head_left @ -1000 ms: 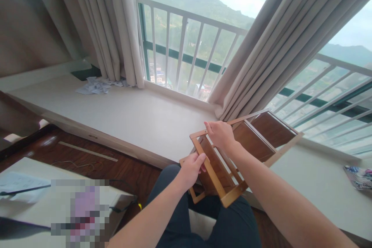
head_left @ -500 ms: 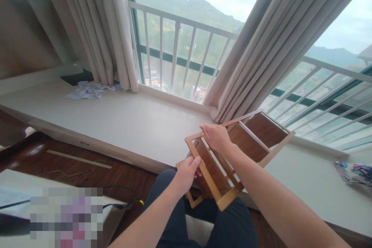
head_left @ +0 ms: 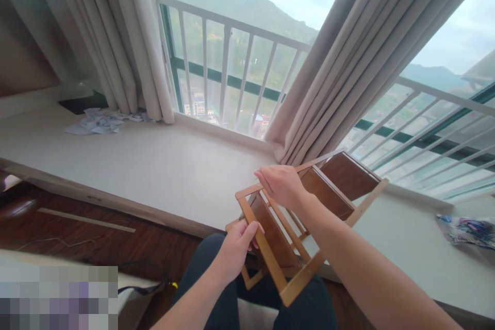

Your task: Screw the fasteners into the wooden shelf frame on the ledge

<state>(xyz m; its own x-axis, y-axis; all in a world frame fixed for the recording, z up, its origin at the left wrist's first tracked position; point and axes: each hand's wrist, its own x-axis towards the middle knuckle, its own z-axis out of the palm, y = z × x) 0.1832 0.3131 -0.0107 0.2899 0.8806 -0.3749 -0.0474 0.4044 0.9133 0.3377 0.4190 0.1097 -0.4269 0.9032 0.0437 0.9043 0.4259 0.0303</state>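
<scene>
A small wooden shelf rack (head_left: 273,264) with brown panels lies tilted across my lap and the ledge, its far end toward the right-hand curtain. My left hand (head_left: 236,246) is closed around the bar at its near end, thumb on top. My right hand (head_left: 281,184) is closed at the upper side rail near the corner. Its fingertips are partly hidden, so I cannot make out whether anything small is in them. My right forearm passes over part of the rack's lower rail.
The white window ledge (head_left: 154,170) runs across the view. Crumpled paper (head_left: 95,121) lies at its left, a patterned cloth bundle (head_left: 469,229) at its right. Curtains (head_left: 328,62) and a railing (head_left: 228,28) stand behind. A table with a blurred patch is at lower left.
The view has shifted slightly, so most things sit further left. The rack's near end appears lower. My right hand has turned at the rail; my left hand keeps its grip.
</scene>
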